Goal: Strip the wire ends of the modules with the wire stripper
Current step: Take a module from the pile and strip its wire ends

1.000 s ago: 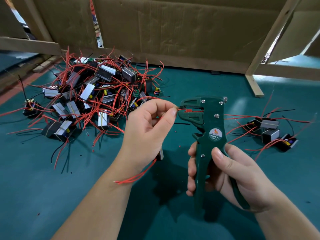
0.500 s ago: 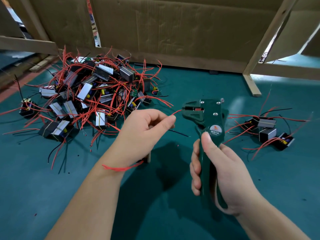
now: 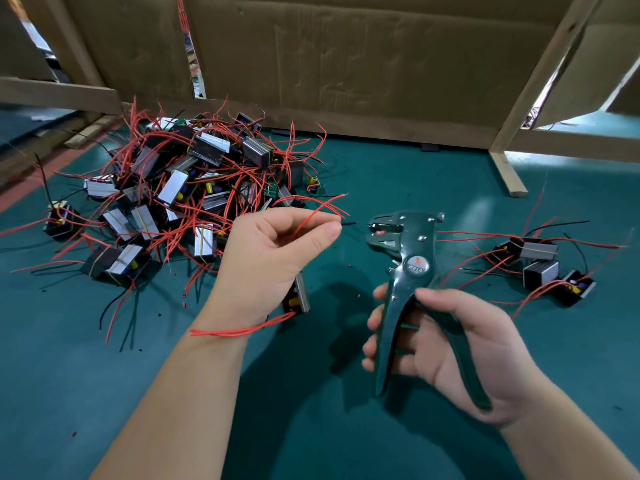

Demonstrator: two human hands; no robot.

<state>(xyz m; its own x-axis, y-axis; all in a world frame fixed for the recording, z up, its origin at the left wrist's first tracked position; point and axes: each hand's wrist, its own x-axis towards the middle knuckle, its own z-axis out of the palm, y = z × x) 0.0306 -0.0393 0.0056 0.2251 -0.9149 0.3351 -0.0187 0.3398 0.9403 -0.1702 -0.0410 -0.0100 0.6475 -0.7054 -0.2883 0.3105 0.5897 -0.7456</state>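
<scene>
My left hand (image 3: 273, 258) pinches thin red wires (image 3: 320, 211) between thumb and fingers; their tips point right, a short gap from the stripper's jaws. The module (image 3: 297, 297) these wires belong to hangs under that hand, mostly hidden by it, and more of its red wire trails across my left wrist. My right hand (image 3: 446, 344) grips the handles of the green wire stripper (image 3: 407, 251), held upright with its jaws facing left and the handles spread apart.
A big heap of modules with red and black wires (image 3: 173, 202) lies at the left on the green table (image 3: 346, 427). Three modules (image 3: 540, 265) lie apart at the right. Cardboard panels (image 3: 346, 64) and a wooden frame leg (image 3: 507, 174) close the back. Small insulation bits dot the mat.
The red wire end has come out of the stripper's jaws and my left hand has drawn back to the left. The stripper's handles have sprung apart in my right hand.
</scene>
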